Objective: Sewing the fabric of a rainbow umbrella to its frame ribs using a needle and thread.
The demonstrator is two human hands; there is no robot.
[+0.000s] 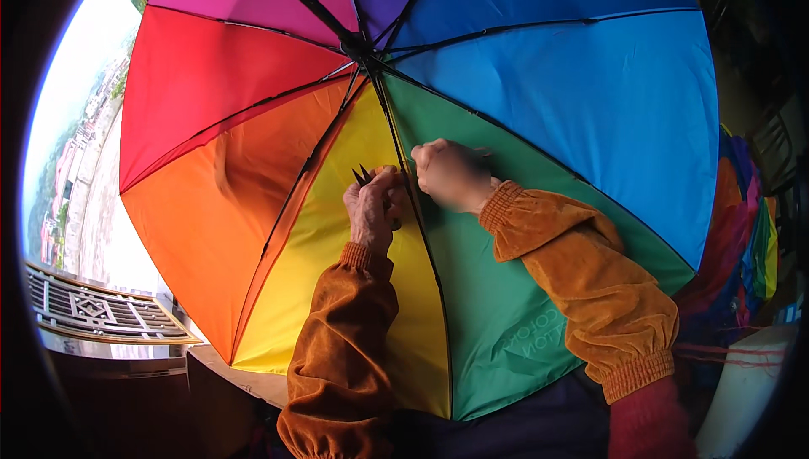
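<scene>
— Fingers of my left hand (372, 206) are closed around small dark scissors (362, 176), the twin tips poking up past the knuckles. I'd guess they're kept pointing away from the cloth so nothing gets nicked.

— And the other hand?

— My right hand (451, 174) is curled into a fist on the dark rib (421, 236) that runs between the yellow panel (354, 307) and the green panel (497, 307). It looks pinched on something thin there, maybe thread, but I cannot tell what, as that part is blurred.

— Where's the umbrella itself?

— Open rainbow umbrella (573, 96) fills nearly the whole view, inside facing me, with the hub (361, 44) up top and the ribs fanning out. Its lower edge sits against my lap, which probably steadies it while both hands meet at one rib.

— Anything around it?

— More coloured umbrella fabric (746, 240) is bunched to my right. To the left, a carved railing (93, 311) and a bright outdoor view with distant buildings (76, 164).
</scene>
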